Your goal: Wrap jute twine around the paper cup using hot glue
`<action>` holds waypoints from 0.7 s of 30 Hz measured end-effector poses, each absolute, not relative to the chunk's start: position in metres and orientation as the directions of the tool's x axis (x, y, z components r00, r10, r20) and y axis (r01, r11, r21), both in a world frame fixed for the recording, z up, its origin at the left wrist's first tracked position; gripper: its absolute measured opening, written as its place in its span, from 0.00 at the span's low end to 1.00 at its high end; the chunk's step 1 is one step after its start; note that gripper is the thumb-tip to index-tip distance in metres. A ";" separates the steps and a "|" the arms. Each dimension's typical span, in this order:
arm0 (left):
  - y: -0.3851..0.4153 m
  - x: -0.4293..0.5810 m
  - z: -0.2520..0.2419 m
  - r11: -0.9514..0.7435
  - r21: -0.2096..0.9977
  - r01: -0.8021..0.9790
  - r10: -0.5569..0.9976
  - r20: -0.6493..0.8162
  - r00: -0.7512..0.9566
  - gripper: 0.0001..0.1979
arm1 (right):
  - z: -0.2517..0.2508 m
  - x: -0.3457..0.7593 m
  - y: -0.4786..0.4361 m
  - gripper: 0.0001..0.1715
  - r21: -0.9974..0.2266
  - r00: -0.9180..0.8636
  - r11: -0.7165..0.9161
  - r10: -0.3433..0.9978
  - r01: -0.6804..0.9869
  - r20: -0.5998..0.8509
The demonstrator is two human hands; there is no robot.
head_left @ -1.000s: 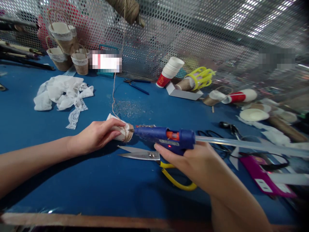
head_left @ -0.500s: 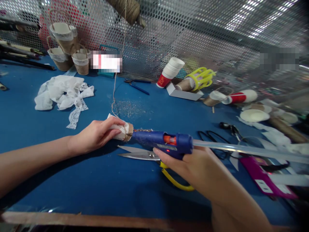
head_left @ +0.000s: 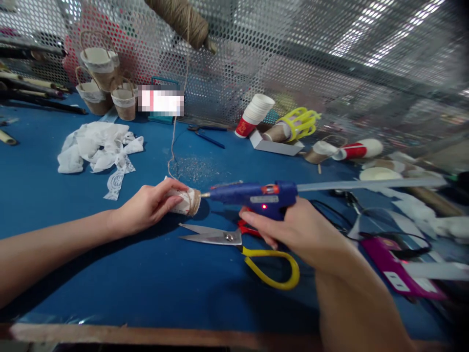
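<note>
My left hand (head_left: pixel 154 203) is closed round a small white paper cup (head_left: pixel 186 201) lying on its side, its right end wrapped with brown twine. A strand of twine (head_left: pixel 174 142) runs from the cup up to a spool (head_left: pixel 183 22) at the top. My right hand (head_left: pixel 293 227) grips a blue hot glue gun (head_left: pixel 252 193), a finger at its trigger and its red light lit. The metal nozzle points left at the twine-wrapped end; whether it touches is hard to tell. A long clear glue stick (head_left: pixel 366 185) sticks out behind. Open scissors (head_left: pixel 229 238) lie below the gun.
White lace (head_left: pixel 93 146) lies at left, with small baskets (head_left: pixel 124 102) behind it. Pliers (head_left: pixel 208 137), stacked paper cups (head_left: pixel 254 115) and a yellow-ribbed piece (head_left: pixel 300 124) stand along the perforated metal screen. Cables and a purple power strip (head_left: pixel 399 269) are at right.
The glue gun has swung more level and shifted slightly right, so its nozzle now shows apart from the cup's inside. My left hand keeps its hold on the cup.
</note>
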State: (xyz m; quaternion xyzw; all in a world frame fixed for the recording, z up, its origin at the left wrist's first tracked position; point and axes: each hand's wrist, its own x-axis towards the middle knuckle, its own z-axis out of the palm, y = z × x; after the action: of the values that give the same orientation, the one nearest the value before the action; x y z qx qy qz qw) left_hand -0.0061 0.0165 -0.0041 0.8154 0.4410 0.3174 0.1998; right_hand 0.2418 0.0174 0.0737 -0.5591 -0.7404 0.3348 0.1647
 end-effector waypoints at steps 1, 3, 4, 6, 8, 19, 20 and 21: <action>0.016 -0.006 -0.003 -0.517 0.610 0.600 0.855 0.328 0.402 0.12 | 0.073 0.244 0.022 0.17 -0.721 -0.296 0.113 0.946 0.684 -0.132; 0.015 -0.005 -0.003 -0.499 0.620 0.605 0.865 0.316 0.389 0.13 | 0.067 0.250 0.033 0.17 -0.787 -0.200 0.052 0.976 0.615 -0.092; 0.015 -0.005 -0.003 -0.503 0.625 0.598 0.863 0.325 0.387 0.13 | 0.063 0.252 0.038 0.17 -0.803 -0.132 0.011 0.988 0.596 -0.085; 0.014 -0.005 -0.003 -0.524 0.617 0.588 0.852 0.357 0.383 0.12 | 0.055 0.252 0.049 0.18 -0.800 -0.055 -0.025 0.996 0.599 -0.072; 0.013 -0.005 -0.004 -0.572 0.592 0.568 0.820 0.417 0.392 0.12 | 0.047 0.250 0.059 0.17 -0.790 -0.018 -0.063 0.995 0.610 -0.093; 0.008 -0.004 -0.001 -0.852 0.234 0.468 0.486 0.685 0.543 0.10 | 0.022 0.241 0.093 0.15 -0.591 0.032 0.013 0.997 0.807 0.066; 0.007 -0.004 -0.001 -0.856 0.227 0.464 0.478 0.687 0.547 0.10 | 0.024 0.238 0.089 0.13 -0.576 0.012 0.045 0.995 0.816 0.095; 0.007 -0.003 0.000 -0.859 0.222 0.461 0.473 0.687 0.551 0.10 | 0.029 0.234 0.085 0.11 -0.568 -0.022 0.084 0.993 0.819 0.116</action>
State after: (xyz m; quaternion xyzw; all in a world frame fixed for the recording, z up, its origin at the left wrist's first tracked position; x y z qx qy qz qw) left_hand -0.0031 0.0066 0.0001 0.8806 0.2654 0.3925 0.0076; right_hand 0.2336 0.0846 0.0290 -0.6536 -0.6930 0.1749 0.2488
